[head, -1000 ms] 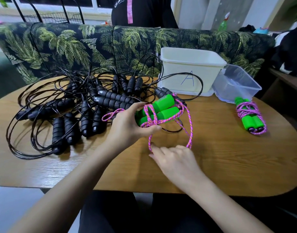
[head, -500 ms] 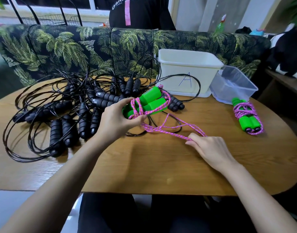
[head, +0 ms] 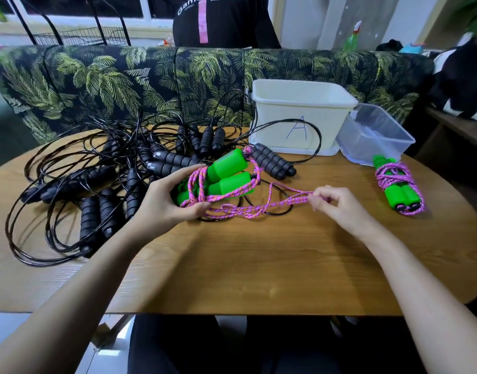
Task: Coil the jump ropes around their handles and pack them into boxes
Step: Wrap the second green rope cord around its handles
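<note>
Head view.

Asker: Where are your hands?

Me: My left hand point(head: 164, 203) is curled round two bright green plastic handles point(head: 226, 174). I hold them side by side just above the oval wooden table point(head: 259, 265), thumb underneath and fingers over the top. A few turns of pink braided cord point(head: 283, 204) cross the handles. My right hand point(head: 337, 203) pinches the loose run of that cord between thumb and forefinger, with the other fingers curled. The cord stretches between my hands, low over the tabletop.

Asker: And the other ropes and the boxes?

Me: One coiled bundle point(head: 399, 184), green handles wrapped in pink cord, lies on the table at my far right. It sits just in front of a clear plastic tub point(head: 377, 133). Beside the tub stands a white plastic box point(head: 299, 114) marked with a blue letter A. I cannot tell what either one holds. To my left sprawls a tangle of black ropes with ribbed foam grips point(head: 97, 184). Behind the table is a sofa in dark palm-leaf fabric point(head: 124, 76), and beyond it a person in a black top point(head: 221, 22).
</note>
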`<move>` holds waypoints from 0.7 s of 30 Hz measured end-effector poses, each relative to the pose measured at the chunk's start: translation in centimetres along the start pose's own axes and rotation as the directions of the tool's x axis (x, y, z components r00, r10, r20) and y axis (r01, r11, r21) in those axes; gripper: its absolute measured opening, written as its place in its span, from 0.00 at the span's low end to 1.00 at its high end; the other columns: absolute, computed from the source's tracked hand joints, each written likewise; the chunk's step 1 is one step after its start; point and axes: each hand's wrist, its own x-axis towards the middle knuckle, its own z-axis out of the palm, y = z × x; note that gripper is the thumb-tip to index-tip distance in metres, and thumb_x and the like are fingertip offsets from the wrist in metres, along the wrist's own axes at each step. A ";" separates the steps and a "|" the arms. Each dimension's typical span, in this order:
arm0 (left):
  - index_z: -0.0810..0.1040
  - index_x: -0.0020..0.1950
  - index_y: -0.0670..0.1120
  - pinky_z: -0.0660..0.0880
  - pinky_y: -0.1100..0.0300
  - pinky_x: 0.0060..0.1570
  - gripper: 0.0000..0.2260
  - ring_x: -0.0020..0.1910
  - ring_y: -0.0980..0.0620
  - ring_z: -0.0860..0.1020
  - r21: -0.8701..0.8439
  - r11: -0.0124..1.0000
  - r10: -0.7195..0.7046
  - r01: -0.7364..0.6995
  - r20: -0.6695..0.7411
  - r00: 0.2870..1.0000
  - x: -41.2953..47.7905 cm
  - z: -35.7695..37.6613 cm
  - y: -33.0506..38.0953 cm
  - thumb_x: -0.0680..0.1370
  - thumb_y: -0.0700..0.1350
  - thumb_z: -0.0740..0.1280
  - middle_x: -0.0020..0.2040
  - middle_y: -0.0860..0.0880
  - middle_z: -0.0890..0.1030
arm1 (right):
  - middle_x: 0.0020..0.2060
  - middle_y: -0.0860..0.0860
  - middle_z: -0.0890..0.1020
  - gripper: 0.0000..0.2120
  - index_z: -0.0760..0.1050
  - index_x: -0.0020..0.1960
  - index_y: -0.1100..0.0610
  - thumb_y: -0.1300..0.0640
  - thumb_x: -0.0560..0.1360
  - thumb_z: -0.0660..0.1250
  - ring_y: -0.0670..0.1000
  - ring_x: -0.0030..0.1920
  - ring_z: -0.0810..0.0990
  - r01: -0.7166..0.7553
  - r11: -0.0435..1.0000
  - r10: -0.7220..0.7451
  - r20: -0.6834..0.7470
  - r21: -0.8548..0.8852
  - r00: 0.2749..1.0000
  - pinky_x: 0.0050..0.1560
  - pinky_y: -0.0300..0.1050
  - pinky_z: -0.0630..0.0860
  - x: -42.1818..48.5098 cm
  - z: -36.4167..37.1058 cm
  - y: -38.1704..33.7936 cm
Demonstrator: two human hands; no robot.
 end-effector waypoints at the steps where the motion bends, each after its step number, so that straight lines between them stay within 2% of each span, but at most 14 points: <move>1: 0.75 0.69 0.47 0.74 0.52 0.66 0.33 0.62 0.53 0.79 -0.014 1.000 0.007 -0.006 0.025 1.000 -0.2 0.0 0.2 0.65 0.55 0.78 0.60 0.51 0.82 | 0.29 0.51 0.69 0.18 0.74 0.32 0.46 0.39 0.76 0.66 0.44 0.32 0.64 -0.011 1.000 0.011 0.006 0.012 1.000 0.39 0.38 0.62 0.4 -0.2 -0.1; 3: 0.75 0.68 0.49 0.75 0.54 0.64 0.32 0.60 0.55 0.80 0.004 0.999 0.045 -0.046 0.086 0.995 -0.4 0.2 1.1 0.65 0.54 0.78 0.59 0.54 0.82 | 0.28 0.48 0.66 0.19 0.72 0.31 0.51 0.41 0.76 0.66 0.44 0.31 0.62 -0.051 0.999 0.051 -0.004 0.006 0.999 0.36 0.44 0.59 1.4 -0.3 -0.1; 6: 0.74 0.68 0.52 0.77 0.50 0.58 0.32 0.57 0.54 0.80 0.227 0.948 0.168 -0.221 0.232 0.958 -0.5 1.5 2.7 0.65 0.56 0.78 0.57 0.54 0.81 | 0.23 0.44 0.64 0.20 0.74 0.31 0.52 0.42 0.76 0.69 0.46 0.30 0.62 -0.122 0.984 0.109 -0.098 -0.129 0.989 0.37 0.47 0.58 3.8 0.1 -0.1; 9: 0.68 0.64 0.52 0.77 0.52 0.50 0.32 0.51 0.51 0.79 0.489 0.771 0.238 -0.409 0.375 0.896 -0.7 3.8 4.1 0.66 0.64 0.72 0.53 0.52 0.81 | 0.21 0.46 0.68 0.20 0.71 0.28 0.48 0.43 0.76 0.69 0.51 0.33 0.67 -0.152 0.948 0.099 -0.194 -0.279 0.976 0.39 0.47 0.63 6.3 1.0 -1.8; 12: 0.68 0.57 0.48 0.76 0.53 0.38 0.29 0.39 0.48 0.76 0.662 0.542 0.320 -0.518 0.407 0.856 -0.6 5.4 4.3 0.67 0.67 0.64 0.40 0.51 0.80 | 0.23 0.49 0.67 0.23 0.68 0.29 0.54 0.43 0.76 0.67 0.55 0.34 0.68 -0.098 0.931 0.002 -0.265 -0.351 0.964 0.37 0.47 0.61 7.2 1.2 -5.3; 14: 0.71 0.52 0.46 0.75 0.56 0.33 0.28 0.35 0.47 0.75 0.738 0.484 0.334 -0.470 0.341 0.879 -0.5 5.1 3.8 0.65 0.67 0.64 0.35 0.51 0.79 | 0.24 0.51 0.67 0.23 0.73 0.33 0.59 0.40 0.75 0.64 0.57 0.33 0.67 -0.043 0.923 -0.088 -0.317 -0.384 0.944 0.36 0.48 0.59 6.5 0.7 -7.2; 16: 0.73 0.49 0.44 0.75 0.56 0.29 0.27 0.33 0.44 0.76 0.789 0.483 0.313 -0.379 0.249 0.917 -0.5 4.5 3.2 0.62 0.65 0.68 0.35 0.50 0.79 | 0.23 0.52 0.67 0.24 0.77 0.36 0.61 0.39 0.73 0.62 0.56 0.31 0.67 0.007 0.929 -0.143 -0.341 -0.370 0.929 0.34 0.49 0.60 5.1 0.3 -8.4; 19: 0.73 0.48 0.44 0.74 0.54 0.28 0.27 0.33 0.42 0.76 0.819 0.521 0.256 -0.242 0.121 0.959 -0.4 4.1 2.6 0.61 0.64 0.71 0.35 0.49 0.79 | 0.21 0.49 0.66 0.20 0.78 0.34 0.55 0.39 0.72 0.64 0.48 0.26 0.64 0.075 0.944 -0.180 -0.311 -0.320 0.933 0.30 0.46 0.60 2.1 0.8 -9.6; 21: 0.73 0.48 0.44 0.72 0.55 0.29 0.28 0.34 0.41 0.78 0.829 0.537 0.238 -0.159 0.032 0.971 -0.3 4.3 2.7 0.60 0.62 0.76 0.35 0.48 0.79 | 0.21 0.48 0.65 0.20 0.79 0.34 0.53 0.39 0.73 0.63 0.48 0.27 0.64 0.127 0.938 -0.215 -0.253 -0.322 0.943 0.31 0.44 0.59 0.2 2.0 -10.2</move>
